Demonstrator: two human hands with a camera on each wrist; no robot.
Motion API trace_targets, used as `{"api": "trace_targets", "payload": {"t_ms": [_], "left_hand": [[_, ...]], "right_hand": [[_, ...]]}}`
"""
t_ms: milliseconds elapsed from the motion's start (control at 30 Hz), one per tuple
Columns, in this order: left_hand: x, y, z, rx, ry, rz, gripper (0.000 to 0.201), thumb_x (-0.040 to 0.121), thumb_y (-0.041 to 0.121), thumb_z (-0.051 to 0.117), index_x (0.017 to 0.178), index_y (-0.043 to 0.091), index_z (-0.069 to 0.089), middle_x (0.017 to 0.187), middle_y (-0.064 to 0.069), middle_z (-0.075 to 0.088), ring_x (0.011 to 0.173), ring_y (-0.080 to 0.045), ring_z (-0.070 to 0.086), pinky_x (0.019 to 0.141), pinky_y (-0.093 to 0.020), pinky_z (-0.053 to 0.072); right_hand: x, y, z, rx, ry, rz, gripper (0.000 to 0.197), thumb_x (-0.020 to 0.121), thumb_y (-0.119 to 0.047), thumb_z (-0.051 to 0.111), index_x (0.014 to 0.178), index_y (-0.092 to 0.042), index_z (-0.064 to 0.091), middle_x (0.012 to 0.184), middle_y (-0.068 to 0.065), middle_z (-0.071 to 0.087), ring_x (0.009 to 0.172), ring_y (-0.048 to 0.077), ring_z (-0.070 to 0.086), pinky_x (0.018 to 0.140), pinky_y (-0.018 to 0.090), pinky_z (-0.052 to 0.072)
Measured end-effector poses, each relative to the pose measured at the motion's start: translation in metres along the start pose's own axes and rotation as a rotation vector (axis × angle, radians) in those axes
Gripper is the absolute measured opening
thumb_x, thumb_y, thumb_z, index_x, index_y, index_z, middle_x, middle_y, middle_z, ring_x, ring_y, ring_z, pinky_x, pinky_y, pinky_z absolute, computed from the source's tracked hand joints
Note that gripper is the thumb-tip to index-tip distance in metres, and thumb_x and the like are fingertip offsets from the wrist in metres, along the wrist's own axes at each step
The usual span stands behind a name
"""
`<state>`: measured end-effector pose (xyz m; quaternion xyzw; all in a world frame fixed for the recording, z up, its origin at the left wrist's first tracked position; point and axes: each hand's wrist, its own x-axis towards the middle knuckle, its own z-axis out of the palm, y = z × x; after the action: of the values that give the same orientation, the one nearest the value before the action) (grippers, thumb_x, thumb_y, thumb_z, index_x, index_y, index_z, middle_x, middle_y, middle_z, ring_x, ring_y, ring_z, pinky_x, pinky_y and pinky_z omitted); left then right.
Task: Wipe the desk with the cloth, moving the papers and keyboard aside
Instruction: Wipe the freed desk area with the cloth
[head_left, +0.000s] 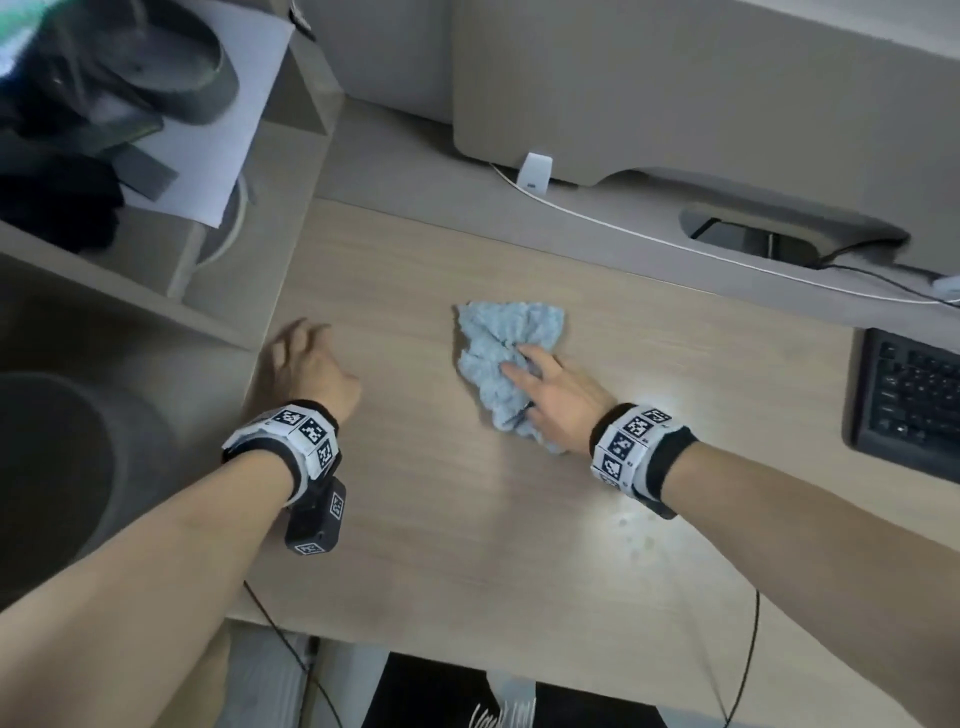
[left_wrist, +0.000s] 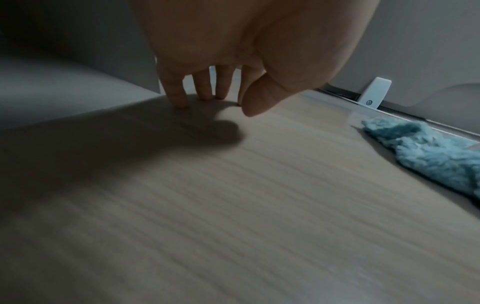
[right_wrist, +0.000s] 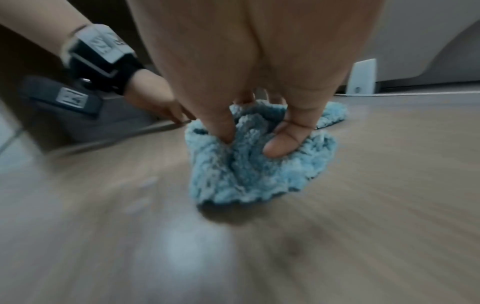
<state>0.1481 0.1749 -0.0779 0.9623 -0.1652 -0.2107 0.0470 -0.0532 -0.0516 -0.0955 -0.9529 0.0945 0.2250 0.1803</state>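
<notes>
Your right hand (head_left: 553, 397) presses the bunched cloth (head_left: 506, 358) mid-desk (head_left: 441, 519), thumb and fingers dug into its folds. Your left hand (head_left: 306, 364) rests spread, holding nothing, at the desk's left edge. The keyboard (head_left: 911, 402) sits aside at right, cut off by the frame; the middle looks cleared and wiping is underway. No papers on the wood that I can make out; the wrist views are blurred.

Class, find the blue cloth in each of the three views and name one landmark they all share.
Head: the blue cloth lies mid-desk, just right of centre, under the right hand.
Left wrist: it lies at the right edge, away from the left hand.
Right wrist: it is in the centre, bunched under the fingers.
Shared landmark: the small white stand at the back of the desk.
</notes>
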Motion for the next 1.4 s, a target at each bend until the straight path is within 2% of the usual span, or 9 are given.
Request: {"api": "trace_targets", "payload": {"t_ms": [133,233,433,567,733,933,1100,1267,1400], "left_hand": [[-0.004,-0.004,-0.002,-0.005,0.02,0.016,0.069,0.076,0.013,0.045,0.143,0.027,0.037,0.156,0.009,0.024,0.143,-0.023,0.019,0.119,-0.035,0.017],[-0.003,-0.011,-0.004,-0.048,0.02,0.041,0.067,0.076,0.008,0.047,0.141,0.024,0.042,0.156,0.005,0.028,0.139,-0.026,0.026,0.117,-0.033,0.018],[-0.006,-0.013,-0.012,-0.099,0.031,0.048,0.063,0.078,0.003,0.045,0.14,0.017,0.045,0.155,0.005,0.031,0.137,-0.026,0.029,0.113,-0.027,0.02],[-0.004,-0.005,-0.014,-0.088,0.0,0.013,0.062,0.078,0.005,0.046,0.139,0.017,0.045,0.156,0.004,0.031,0.137,-0.028,0.029,0.114,-0.03,0.02],[0.004,0.01,-0.018,-0.103,-0.029,-0.078,0.059,0.077,0.009,0.049,0.137,0.012,0.046,0.15,-0.008,0.037,0.136,-0.034,0.029,0.114,-0.034,0.019],[0.015,0.04,-0.016,-0.104,-0.022,-0.084,0.058,0.076,0.009,0.051,0.134,0.009,0.044,0.145,-0.016,0.039,0.134,-0.036,0.03,0.112,-0.043,0.025],[0.025,0.068,-0.013,-0.095,-0.006,-0.001,0.064,0.077,0.01,0.051,0.14,0.012,0.039,0.154,-0.008,0.03,0.142,-0.03,0.022,0.115,-0.042,0.021],[0.047,0.073,-0.006,-0.082,-0.018,-0.006,0.069,0.079,0.014,0.052,0.145,0.015,0.034,0.159,-0.005,0.021,0.146,-0.028,0.015,0.118,-0.04,0.019],[0.051,0.076,-0.008,-0.058,-0.034,-0.029,0.068,0.082,0.012,0.05,0.147,0.01,0.032,0.16,-0.009,0.02,0.146,-0.029,0.015,0.119,-0.032,0.015]], "right_hand": [[0.019,0.029,-0.026,0.08,0.114,0.32,0.063,0.094,-0.022,0.058,0.149,-0.012,0.029,0.151,0.012,0.02,0.115,0.035,0.053,0.097,0.043,0.049],[0.051,0.025,-0.047,0.072,0.203,0.407,0.058,0.094,-0.017,0.057,0.146,-0.01,0.033,0.139,0.02,0.033,0.115,0.039,0.051,0.097,0.046,0.048],[0.116,-0.049,-0.053,0.048,0.198,0.181,0.074,0.082,-0.026,0.075,0.144,-0.013,0.037,0.132,0.022,0.04,0.103,0.042,0.058,0.089,0.048,0.051],[0.088,-0.09,-0.022,-0.028,0.093,-0.025,0.063,0.082,-0.032,0.073,0.134,-0.006,0.05,0.133,0.02,0.038,0.105,0.041,0.054,0.083,0.044,0.051],[0.051,-0.026,-0.032,-0.074,0.157,0.213,0.043,0.086,-0.037,0.059,0.123,-0.016,0.058,0.153,0.011,0.021,0.137,0.041,0.026,0.097,0.055,0.045],[0.013,0.08,-0.046,-0.183,0.164,0.603,0.052,0.094,-0.035,0.049,0.139,-0.01,0.043,0.146,0.01,0.044,0.136,0.034,0.03,0.106,0.053,0.037],[-0.017,0.141,-0.052,-0.086,0.155,0.863,0.06,0.098,-0.038,0.045,0.146,-0.005,0.03,0.148,0.023,0.038,0.14,0.041,0.027,0.111,0.054,0.032],[0.017,0.144,-0.067,0.017,0.086,0.907,0.067,0.097,-0.025,0.05,0.151,-0.002,0.018,0.157,0.025,0.015,0.135,0.047,0.036,0.108,0.055,0.038],[0.065,0.104,-0.082,-0.092,0.092,0.659,0.069,0.092,-0.027,0.057,0.148,-0.005,0.024,0.153,0.025,0.024,0.133,0.046,0.035,0.105,0.057,0.04]]}}
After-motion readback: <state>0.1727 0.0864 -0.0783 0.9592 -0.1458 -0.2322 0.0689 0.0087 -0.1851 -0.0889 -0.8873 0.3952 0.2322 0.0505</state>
